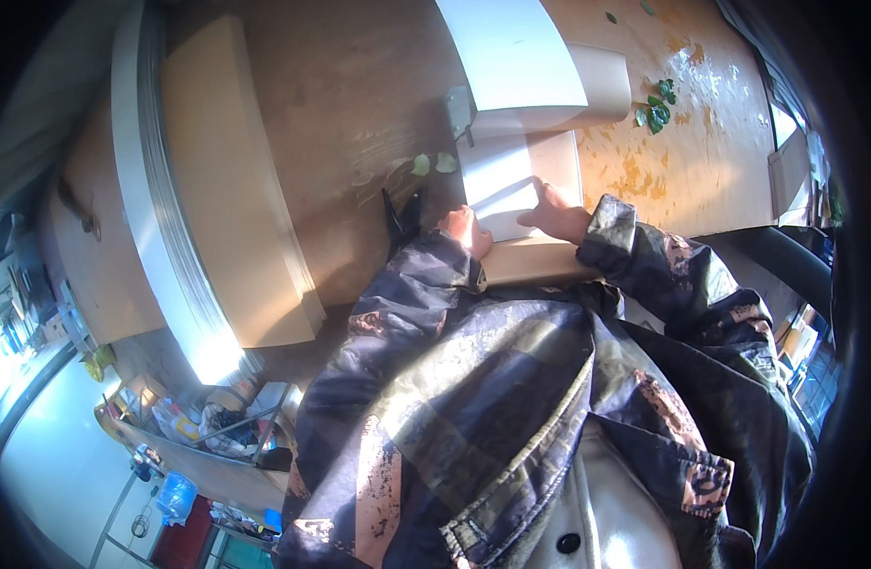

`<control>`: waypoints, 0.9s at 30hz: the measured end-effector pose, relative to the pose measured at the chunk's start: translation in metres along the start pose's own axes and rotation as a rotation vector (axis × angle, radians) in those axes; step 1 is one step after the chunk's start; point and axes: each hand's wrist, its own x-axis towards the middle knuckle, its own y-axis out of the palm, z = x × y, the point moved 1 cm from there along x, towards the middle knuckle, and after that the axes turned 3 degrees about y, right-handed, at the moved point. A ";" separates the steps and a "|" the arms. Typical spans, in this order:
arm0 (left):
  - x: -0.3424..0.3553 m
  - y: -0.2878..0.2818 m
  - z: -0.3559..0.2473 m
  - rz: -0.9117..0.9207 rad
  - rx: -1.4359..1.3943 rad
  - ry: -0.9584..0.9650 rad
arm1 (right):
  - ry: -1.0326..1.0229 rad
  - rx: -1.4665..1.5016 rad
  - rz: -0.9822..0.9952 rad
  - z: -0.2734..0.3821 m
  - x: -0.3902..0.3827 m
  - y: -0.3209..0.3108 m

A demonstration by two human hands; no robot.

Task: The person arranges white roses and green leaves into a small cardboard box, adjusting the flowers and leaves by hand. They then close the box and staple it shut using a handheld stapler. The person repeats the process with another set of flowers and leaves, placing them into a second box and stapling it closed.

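Note:
A white sheet of card or paper (500, 201) lies in front of me on the tabletop, partly in bright sun. My left hand (466, 230) is closed at its near left corner, with the fingers curled and their tips mostly hidden. On the right side of the sheet rests my right hand (557, 214), its index finger stretched forward and its thumb pointing left, apart from each other. Between the sheet and my body is a tan board strip (532, 262). A black pointed tool, perhaps scissors (403, 216), lies left of my left hand.
Just beyond stands a white-topped stack (516, 57) with a curled brown sheet (604, 85) and a small metal piece (459, 109). Tall piles of white sheets (155, 204) and tan board (229, 180) fill the left. Green leaves (657, 109) lie at the right. A cluttered bin (198, 431) is lower left.

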 end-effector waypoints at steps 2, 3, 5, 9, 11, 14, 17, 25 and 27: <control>0.001 -0.001 -0.002 0.018 -0.010 0.005 | -0.023 -0.031 0.020 0.002 0.001 -0.001; 0.002 -0.001 -0.002 0.024 -0.012 0.010 | -0.017 -0.039 0.040 0.004 -0.001 -0.004; 0.003 0.000 -0.002 0.024 -0.016 0.027 | 0.040 -0.084 0.098 0.011 -0.004 -0.011; 0.007 0.005 0.005 -0.034 -0.007 0.067 | 0.061 -0.148 0.123 0.037 -0.013 -0.017; 0.008 0.007 0.009 -0.072 -0.020 0.100 | 0.015 -0.317 0.113 0.051 -0.015 -0.024; 0.000 0.005 0.018 -0.113 -0.073 0.141 | -0.075 -0.552 0.021 0.063 -0.022 -0.034; -0.016 -0.004 0.033 -0.158 -0.196 0.081 | -0.215 -0.687 -0.184 0.069 -0.033 -0.040; -0.046 -0.037 0.095 -0.714 0.037 0.524 | -0.671 -0.820 -0.027 0.087 -0.019 -0.027; -0.042 -0.041 0.110 -0.662 0.248 0.565 | -0.632 -0.855 -0.026 0.088 -0.017 -0.022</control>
